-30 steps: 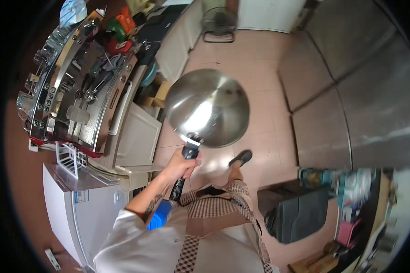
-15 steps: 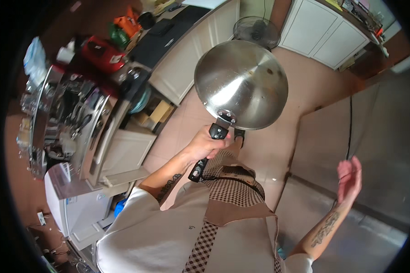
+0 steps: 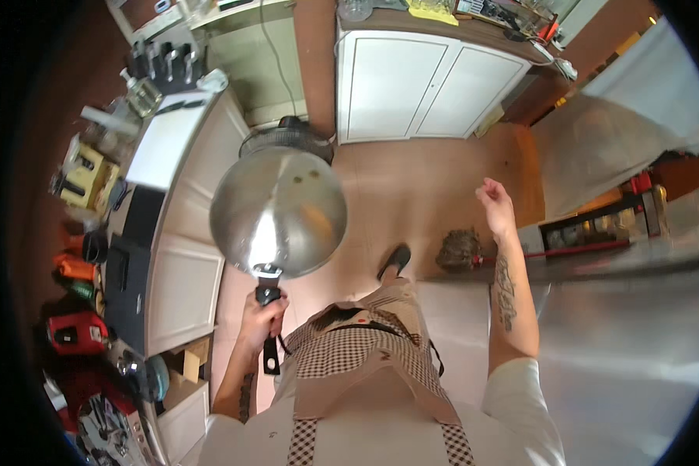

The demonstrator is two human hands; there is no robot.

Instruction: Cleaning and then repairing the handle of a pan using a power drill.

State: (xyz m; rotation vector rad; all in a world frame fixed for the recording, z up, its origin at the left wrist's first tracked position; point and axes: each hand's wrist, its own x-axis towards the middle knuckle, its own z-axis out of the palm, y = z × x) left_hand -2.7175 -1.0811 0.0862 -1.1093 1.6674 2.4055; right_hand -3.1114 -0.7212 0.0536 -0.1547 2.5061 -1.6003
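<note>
A steel wok (image 3: 283, 210) with a black handle is held out in front of me on the left, its rounded, shiny underside showing. Round that handle (image 3: 270, 363) the fingers of my left hand (image 3: 262, 317) are wrapped, close to where it joins the pan. The handle's end, with a hanging hole, sticks out below my fist. My right hand (image 3: 495, 206) is raised out to the right, empty, its fingers loosely bent and apart from anything. Nearest to it are a brown mop head (image 3: 458, 250) on the floor and its red pole.
Ahead stands a white two-door cabinet (image 3: 396, 89). A black floor fan (image 3: 287, 141) is partly behind the wok. Along the left runs a counter with white doors (image 3: 180, 295), carrying a red appliance (image 3: 78, 332) and bottles. Broad steel surfaces (image 3: 621, 334) fill the lower right.
My view has swung right and come nearer the white cabinet. The wok, still in my left hand, sits farther left in view. My right hand has moved forward, away from the steel surface, its fingers more bent.
</note>
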